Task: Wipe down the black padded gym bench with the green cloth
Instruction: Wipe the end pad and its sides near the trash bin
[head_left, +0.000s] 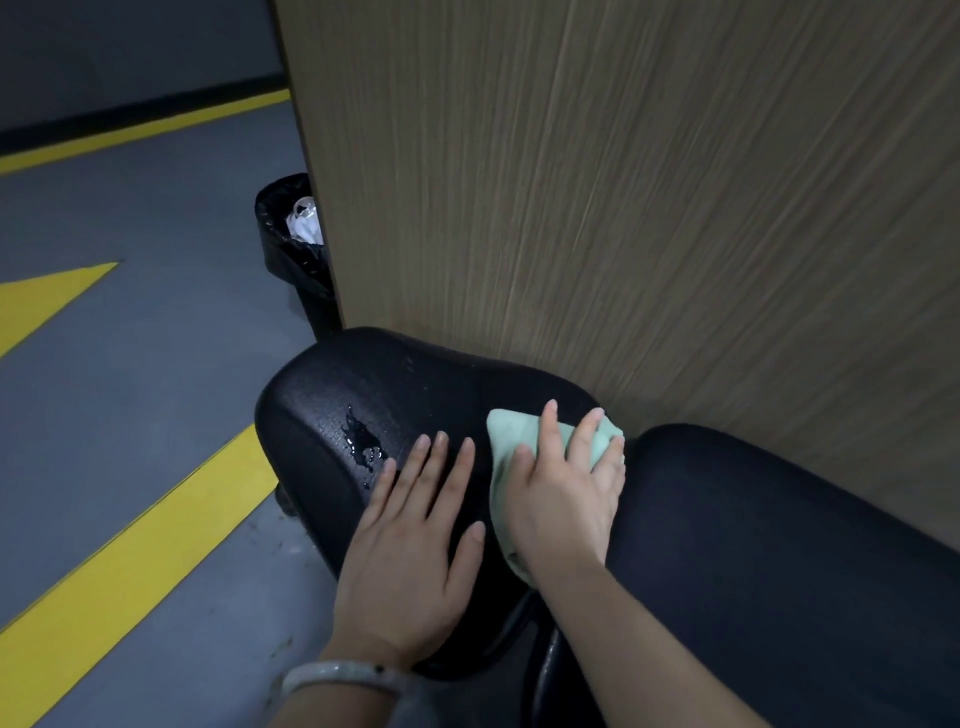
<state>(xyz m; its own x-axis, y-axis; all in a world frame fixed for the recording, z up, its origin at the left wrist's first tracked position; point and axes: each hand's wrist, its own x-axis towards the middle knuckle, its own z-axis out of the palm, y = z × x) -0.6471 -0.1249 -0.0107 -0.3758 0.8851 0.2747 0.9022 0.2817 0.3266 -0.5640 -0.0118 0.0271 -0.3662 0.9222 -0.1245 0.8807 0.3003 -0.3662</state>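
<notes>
hands: 2, left hand (410, 551) and right hand (563, 499)
light green cloth (506, 431): 1
black padded bench cushions: 2, seat pad (363, 395) and long pad (779, 545)
black bag-lined bin (291, 244): 1
pale bead bracelet (337, 675): 1
liquid puddle (361, 439): 1
yellow floor stripes: 3

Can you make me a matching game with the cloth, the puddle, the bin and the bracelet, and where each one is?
Things:
1. cloth
2. puddle
3. bin
4. bracelet

Places:
A. on the floor beside the wooden panel
B. under the right hand
C. on the left wrist
D. on the bench pad, past the left hand's fingertips

Pairs: 1-B, 2-D, 3-A, 4-C
</notes>
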